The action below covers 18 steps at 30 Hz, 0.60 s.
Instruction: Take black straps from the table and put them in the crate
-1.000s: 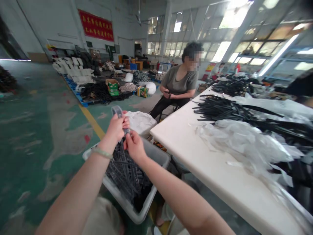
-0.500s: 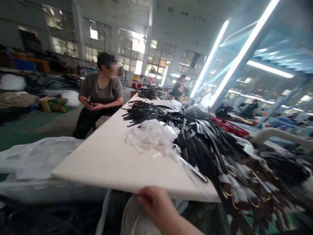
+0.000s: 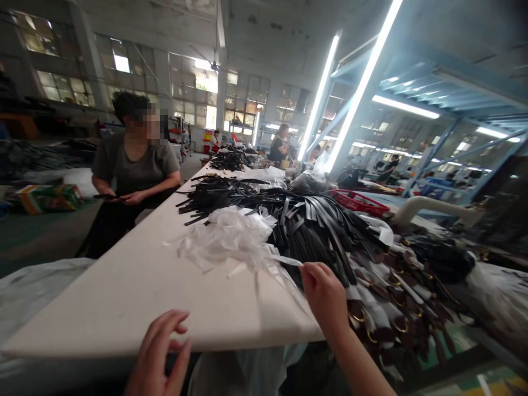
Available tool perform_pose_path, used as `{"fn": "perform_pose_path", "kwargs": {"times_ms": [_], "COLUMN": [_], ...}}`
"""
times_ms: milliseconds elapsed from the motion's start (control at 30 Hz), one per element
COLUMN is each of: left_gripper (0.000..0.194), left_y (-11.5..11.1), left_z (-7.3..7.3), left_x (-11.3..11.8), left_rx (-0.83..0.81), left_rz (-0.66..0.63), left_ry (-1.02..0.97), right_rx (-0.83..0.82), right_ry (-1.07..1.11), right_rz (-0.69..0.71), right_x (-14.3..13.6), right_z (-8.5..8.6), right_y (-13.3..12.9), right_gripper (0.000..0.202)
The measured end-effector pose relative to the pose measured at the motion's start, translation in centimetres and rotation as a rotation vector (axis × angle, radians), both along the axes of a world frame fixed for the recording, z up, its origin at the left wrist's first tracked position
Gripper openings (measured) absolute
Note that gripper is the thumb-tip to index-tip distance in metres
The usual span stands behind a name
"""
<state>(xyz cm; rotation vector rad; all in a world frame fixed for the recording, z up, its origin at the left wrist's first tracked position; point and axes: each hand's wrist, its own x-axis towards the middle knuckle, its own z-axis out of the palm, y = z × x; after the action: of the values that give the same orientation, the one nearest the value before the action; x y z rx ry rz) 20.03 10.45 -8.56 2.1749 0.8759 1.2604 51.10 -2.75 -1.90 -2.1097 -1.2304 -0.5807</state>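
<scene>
While one end of a white strip (image 3: 289,260) sits pinched between thumb and fingers of the right hand (image 3: 325,297), its other end runs into a loose white heap (image 3: 225,234) on the table. Right hand closed, wrist bent, forearm coming up from bottom right, near the table edge. Left hand (image 3: 159,355) half open, empty, fingers loosely curled, at the near edge, well apart from the right. Table (image 3: 119,297) pale, smooth-topped. Black straps (image 3: 313,231) piled behind and right of heap; brown pieces with gold rings (image 3: 398,322) at right. Red basket (image 3: 358,202) beyond straps. Seated co-worker (image 3: 136,165), grey top, left of table. Workshop room: tube lights (image 3: 365,71), paned windows (image 3: 247,99), blue steel frame (image 3: 433,159).
</scene>
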Motion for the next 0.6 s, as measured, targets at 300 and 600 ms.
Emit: {"fn": "perform_pose_path", "kwargs": {"times_ms": [300, 600], "left_gripper": [0.059, 0.028], "left_y": [0.9, 2.8], "left_z": [-1.3, -0.8], "left_x": [3.4, 0.3], "left_rx": [0.133, -0.137], "left_rz": [-0.344, -0.234], "left_ry": [0.138, 0.058], "right_rx": [-0.091, -0.488], "right_ry": [0.061, -0.089], "right_rz": [0.77, 0.752], "right_x": [-12.9, -4.8], "right_z": [-4.3, -3.5], "right_y": [2.9, 12.5], "right_gripper": [0.024, 0.06]}}
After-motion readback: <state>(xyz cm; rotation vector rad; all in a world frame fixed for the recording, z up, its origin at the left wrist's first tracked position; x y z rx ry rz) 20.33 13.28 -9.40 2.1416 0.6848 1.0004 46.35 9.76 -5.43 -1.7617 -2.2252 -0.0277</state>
